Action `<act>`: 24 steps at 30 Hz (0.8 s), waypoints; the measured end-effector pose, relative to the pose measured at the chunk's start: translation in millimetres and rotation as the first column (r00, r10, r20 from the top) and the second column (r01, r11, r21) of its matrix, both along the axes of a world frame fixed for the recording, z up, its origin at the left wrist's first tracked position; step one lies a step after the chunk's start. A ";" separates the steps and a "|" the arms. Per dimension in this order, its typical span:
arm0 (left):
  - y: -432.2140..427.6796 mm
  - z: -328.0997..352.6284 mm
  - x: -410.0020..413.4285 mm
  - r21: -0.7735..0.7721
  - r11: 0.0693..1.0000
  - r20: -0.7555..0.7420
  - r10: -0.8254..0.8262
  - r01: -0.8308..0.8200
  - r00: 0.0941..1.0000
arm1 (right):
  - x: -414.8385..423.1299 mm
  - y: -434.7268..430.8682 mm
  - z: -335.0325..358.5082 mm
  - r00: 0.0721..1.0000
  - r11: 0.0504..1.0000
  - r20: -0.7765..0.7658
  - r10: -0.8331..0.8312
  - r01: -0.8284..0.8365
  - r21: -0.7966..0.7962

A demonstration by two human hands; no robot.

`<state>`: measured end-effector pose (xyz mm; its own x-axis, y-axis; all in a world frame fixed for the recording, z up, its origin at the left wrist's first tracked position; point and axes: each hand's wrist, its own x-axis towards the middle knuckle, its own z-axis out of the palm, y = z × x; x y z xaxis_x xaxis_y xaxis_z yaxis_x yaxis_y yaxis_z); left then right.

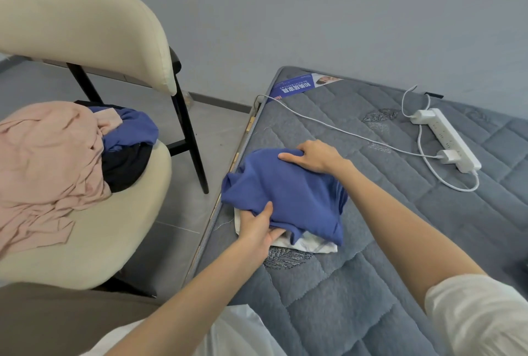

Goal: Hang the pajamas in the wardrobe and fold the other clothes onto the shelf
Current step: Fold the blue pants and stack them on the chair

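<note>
Holding a blue garment (285,190) bunched on the grey quilted mattress (371,255), close to its left edge. Pinching the near hem with the left grip (258,227), thumb on top of the cloth, fingers tucked beneath. Grasping the far fold with the right grip (311,157), fingers curled into the fabric, forearm stretched across the bed. Resting partly over a white garment (314,245), flat on the mattress and showing only along its near and left margins.

Further back on the mattress, well apart from the clothes: a white power strip (448,138) with a charger (448,155) plugged in, a white cable (328,124) trailing from it to the bed's far left corner, a blue printed label (294,87) at that corner.

Left of the bed, across a strip of grey floor (217,132): a cream chair (94,241) on black legs, carrying a heap of clothes. Spread over the seat's left side, a pink garment (43,161); bunched against it, a second blue piece (131,127) and a dark garment (125,167). At the lower right, a white sleeve (480,312).
</note>
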<state>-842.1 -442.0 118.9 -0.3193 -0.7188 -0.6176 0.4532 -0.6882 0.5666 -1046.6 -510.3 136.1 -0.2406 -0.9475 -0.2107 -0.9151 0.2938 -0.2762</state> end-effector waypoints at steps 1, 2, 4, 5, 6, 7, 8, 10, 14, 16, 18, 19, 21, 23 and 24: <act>4.3 0.3 -2.2 -0.023 1.000 0.017 0.000 0.000 1.000 | -1.2 -2.6 5.7 1.000 1.000 -0.024 0.010 -0.010 0.016; 8.9 0.1 -4.7 -0.036 0.999 0.026 -0.002 0.003 1.000 | -2.9 -4.5 10.4 0.999 0.999 -0.038 0.014 -0.012 0.036; 16.9 -2.5 -9.1 -0.030 0.999 0.018 -0.021 0.021 1.000 | -6.1 -6.3 15.2 0.998 0.996 -0.063 0.022 -0.016 0.084; 19.3 -4.8 -10.6 -0.020 0.999 0.026 -0.035 0.036 0.999 | -6.9 -5.8 14.7 0.996 0.994 -0.080 0.030 -0.022 0.106; 20.9 -7.1 -10.7 0.000 0.999 0.048 -0.052 0.052 0.997 | -6.7 -4.9 11.9 0.994 0.992 -0.100 0.040 -0.028 0.121; 21.4 -9.9 -9.1 0.036 0.997 0.070 -0.072 0.069 0.995 | -5.9 -3.0 7.2 0.991 0.992 -0.122 0.047 -0.032 0.125; 21.3 -11.5 -6.4 0.089 0.992 0.078 -0.093 0.086 0.993 | -4.8 -0.6 0.9 0.989 0.992 -0.139 0.048 -0.031 0.120; 19.4 -12.0 3.3 0.181 0.976 0.065 -0.131 0.117 0.989 | -2.4 5.4 -13.2 0.991 0.996 -0.130 0.026 -0.015 0.086; 9.9 -10.0 17.0 0.225 0.968 0.146 -0.150 0.115 0.978 | 4.6 11.0 -30.3 0.995 0.998 0.089 -0.046 0.050 -0.044; 4.9 -8.3 18.5 0.223 0.974 0.216 -0.079 0.030 0.973 | 11.6 7.5 -31.6 0.979 0.994 0.200 -0.042 0.061 -0.088; 0.8 -6.4 19.2 0.192 0.980 0.274 -0.002 -0.052 0.962 | 21.4 0.9 -30.1 0.962 0.996 0.271 -0.037 0.057 -0.066; -0.9 -5.6 19.8 0.171 0.982 0.292 0.022 -0.075 0.956 | 26.6 -3.2 -28.9 0.954 0.998 0.298 -0.041 0.055 -0.039; -4.6 -3.4 21.9 0.124 0.989 0.312 0.041 -0.084 0.949 | 36.0 -12.1 -25.0 0.947 0.999 0.318 -0.048 0.048 0.007; -11.4 -1.4 25.3 0.097 0.994 0.320 0.017 -0.051 0.947 | 43.5 -20.8 -19.3 0.942 0.999 0.333 -0.046 0.038 0.031; -15.9 0.3 27.6 0.096 0.995 0.311 -0.006 -0.025 0.950 | 45.9 -24.9 -17.1 0.938 0.999 0.343 -0.039 0.025 0.043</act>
<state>-814.5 -457.9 119.2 -0.0937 -0.6518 -0.7526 0.2721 -0.7439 0.6104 -1000.7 -535.3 118.9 -0.1773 -0.9302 -0.3214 -0.7562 0.3378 -0.5605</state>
